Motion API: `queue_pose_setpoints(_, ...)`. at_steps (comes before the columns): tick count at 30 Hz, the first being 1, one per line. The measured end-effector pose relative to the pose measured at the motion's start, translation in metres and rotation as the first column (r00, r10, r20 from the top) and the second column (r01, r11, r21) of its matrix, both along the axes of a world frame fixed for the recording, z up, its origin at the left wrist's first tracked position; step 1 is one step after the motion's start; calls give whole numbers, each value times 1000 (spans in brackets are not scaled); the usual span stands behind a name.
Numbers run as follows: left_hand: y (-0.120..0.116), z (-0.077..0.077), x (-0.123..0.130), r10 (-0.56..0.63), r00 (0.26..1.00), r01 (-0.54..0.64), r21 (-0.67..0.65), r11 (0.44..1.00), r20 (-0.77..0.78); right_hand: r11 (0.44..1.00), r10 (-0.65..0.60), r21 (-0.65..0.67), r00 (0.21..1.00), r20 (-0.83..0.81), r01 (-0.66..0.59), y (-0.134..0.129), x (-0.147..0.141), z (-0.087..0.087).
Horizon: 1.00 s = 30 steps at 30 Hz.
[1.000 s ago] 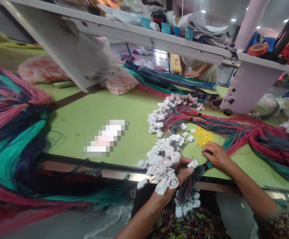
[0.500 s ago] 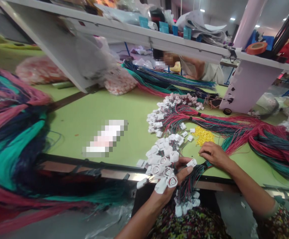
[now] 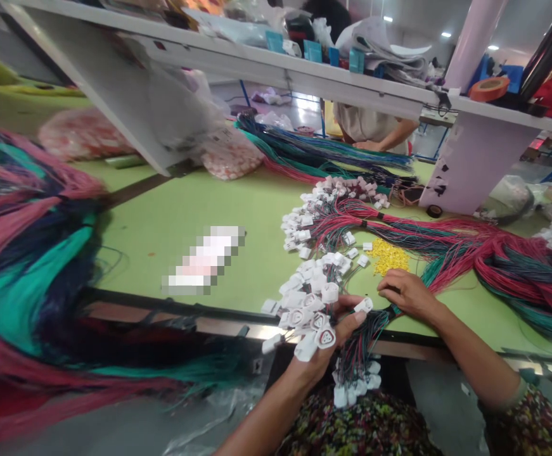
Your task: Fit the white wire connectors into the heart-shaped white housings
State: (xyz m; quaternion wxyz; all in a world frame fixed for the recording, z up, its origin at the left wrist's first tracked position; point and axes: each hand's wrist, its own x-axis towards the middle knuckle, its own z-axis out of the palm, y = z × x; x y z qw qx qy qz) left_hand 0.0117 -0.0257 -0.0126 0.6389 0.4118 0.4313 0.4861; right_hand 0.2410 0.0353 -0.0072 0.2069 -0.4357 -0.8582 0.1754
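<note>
Head view: a white connector (image 3: 364, 306) in the left hand (image 3: 342, 337), just to the left of the right hand (image 3: 411, 294).
The connector sits by the table's (image 3: 256, 218) near edge, pinched between the left thumb and fingers, its long axis slanting toward the right hand's fingers. Those curl close to the thumb; whether they hold anything cannot be told. Loose yellow pieces (image 3: 390, 256) lie just past them, farther from that edge, the right hand being nearer.
</note>
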Motion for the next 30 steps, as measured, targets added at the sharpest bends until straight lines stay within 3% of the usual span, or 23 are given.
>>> queue_pose_setpoints(14, 0, 2, 3, 58, 997, -62, 91, 994, 46, 996, 37, 83, 999, 31, -39, 8, -2, -8)
queue_pose_setpoints(21, -1, 7, 3, 91, 995, -93, 50, 994, 43, 994, 33, 106, 999, 24, -35, 8, -4, -9)
queue_pose_setpoints(30, -1, 8, 4, 101, 995, -100, 115, 988, -4, 996, 14, 90, 998, -68, -8, 8, -6, -8)
